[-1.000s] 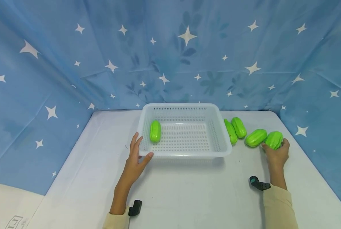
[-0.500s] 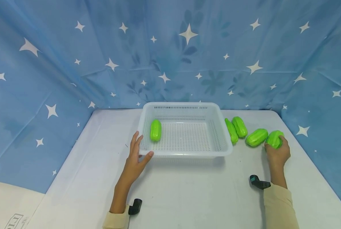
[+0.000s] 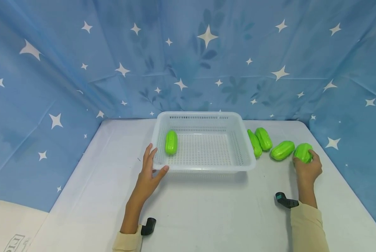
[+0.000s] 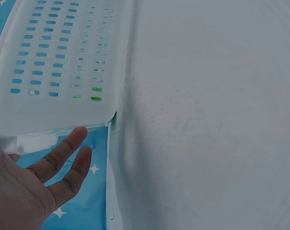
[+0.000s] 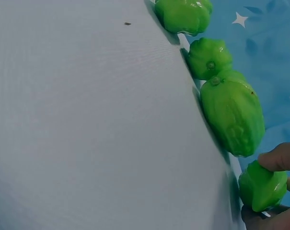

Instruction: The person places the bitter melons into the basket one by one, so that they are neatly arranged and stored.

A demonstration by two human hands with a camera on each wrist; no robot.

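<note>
At the right, my right hand (image 3: 308,171) grips a ribbed, bright green vegetable (image 3: 302,152), thumb on one side and fingers on the other. In the right wrist view this vegetable (image 5: 260,186) sits between thumb and fingertips, partly hidden by them. My left hand (image 3: 147,180) rests at the near left corner of a white perforated plastic basket (image 3: 206,169), thumb along the front rim and fingers spread beside the left wall. In the left wrist view the fingers (image 4: 63,153) are nearly straight, close to the basket's edge. One similar green vegetable (image 3: 171,142) lies inside the basket, at its left.
Between the basket and my right hand lie more such vegetables: one (image 3: 282,150) nearest the held one, another (image 3: 264,139) farther back, and one (image 3: 254,143) against the basket's right side. A white cloth (image 3: 206,210) covers the table; a blue starred curtain (image 3: 188,59) stands behind.
My right hand has shifted slightly right, and its fingers now show over the vegetable's right side. The left hand and the basket keep their places.
</note>
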